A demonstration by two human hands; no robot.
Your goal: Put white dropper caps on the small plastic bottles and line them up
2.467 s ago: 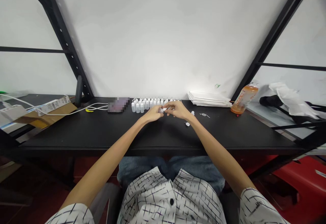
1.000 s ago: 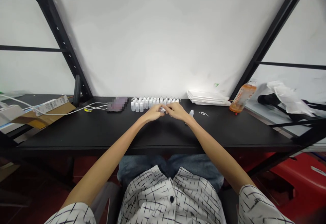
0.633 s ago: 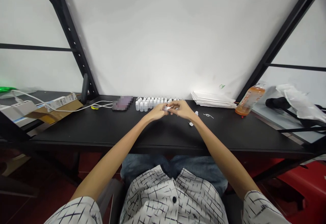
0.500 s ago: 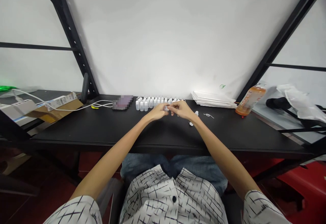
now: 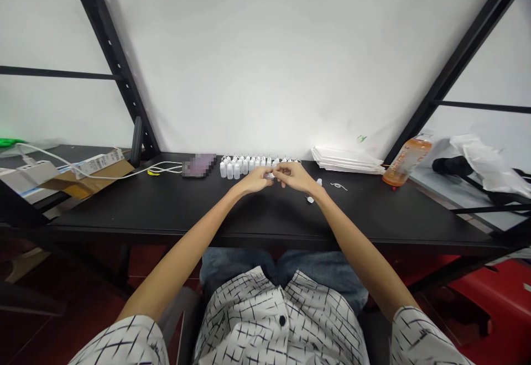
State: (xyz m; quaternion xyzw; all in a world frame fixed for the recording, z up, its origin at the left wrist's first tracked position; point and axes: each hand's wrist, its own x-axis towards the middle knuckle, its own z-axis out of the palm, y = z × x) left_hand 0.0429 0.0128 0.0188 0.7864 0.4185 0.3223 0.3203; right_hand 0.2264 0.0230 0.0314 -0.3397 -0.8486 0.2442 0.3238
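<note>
My left hand [image 5: 256, 180] is closed around a small white dropper bottle [image 5: 269, 176], most of it covered by the fingers. From the other side, the fingertips of my right hand [image 5: 292, 175] pinch the top end of that bottle; the exact part is hidden. Behind both hands stand rows of small white dropper bottles [image 5: 237, 171], upright and close together. A small white piece [image 5: 310, 199] lies by my right wrist, and another white piece [image 5: 319, 182] shows just beyond it.
On the black table [image 5: 265, 218] a phone [image 5: 198, 166] lies left of the bottles, near a white cable [image 5: 165, 169]. Flat white sheets [image 5: 346, 160] are stacked at the back right, with a curled white strip [image 5: 339, 186] before them. An orange drink bottle [image 5: 406, 161] leans by the right frame.
Both hands stay together at the small bottle, with the right fingers shifting slightly at its top. The whole view has moved a little.
</note>
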